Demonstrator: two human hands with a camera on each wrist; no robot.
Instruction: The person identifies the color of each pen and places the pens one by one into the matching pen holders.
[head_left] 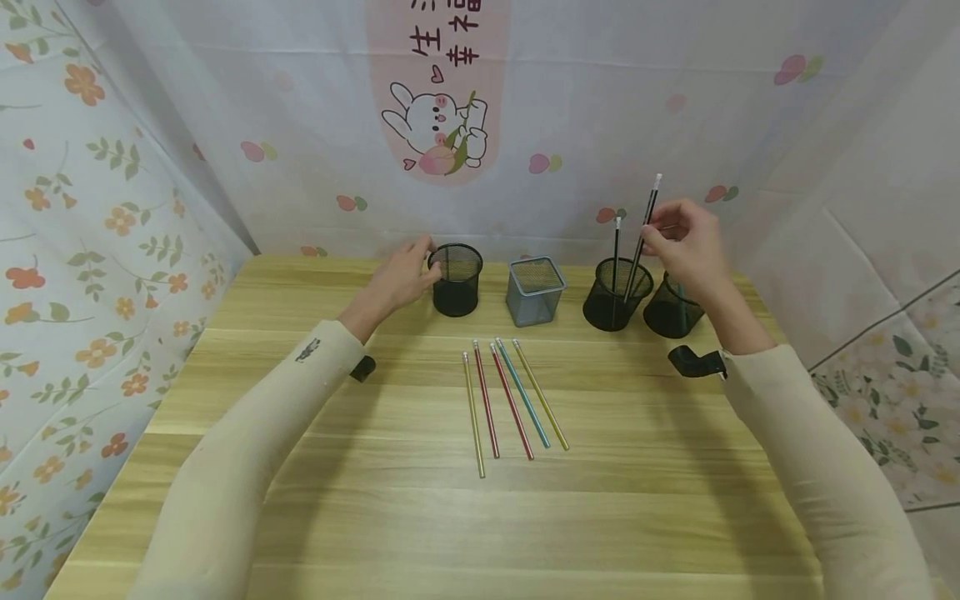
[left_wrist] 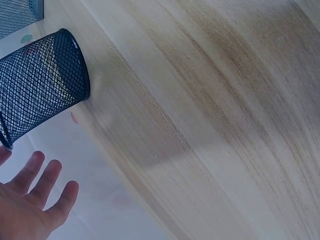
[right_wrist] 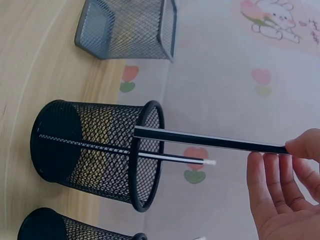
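My right hand (head_left: 686,242) pinches a black pencil (head_left: 649,202) near its upper end. The pencil's lower end is inside a round black mesh pen holder (right_wrist: 100,150), where another black pencil (right_wrist: 175,158) with a white eraser end leans. On the left, my left hand (head_left: 401,273) is at the rim of another round black mesh pen holder (head_left: 455,296). Its thumb and a finger lie by the rim, and its other fingers (left_wrist: 47,180) hang loosely apart from the holder. The left thumb is hidden in the left wrist view.
Between the two holders stands a square grey mesh holder (head_left: 534,304). A further black mesh holder (head_left: 672,312) is partly behind my right hand. Several pencils, including a blue pencil (head_left: 522,394), lie on the wooden table (head_left: 390,517). A printed curtain (head_left: 600,100) hangs behind.
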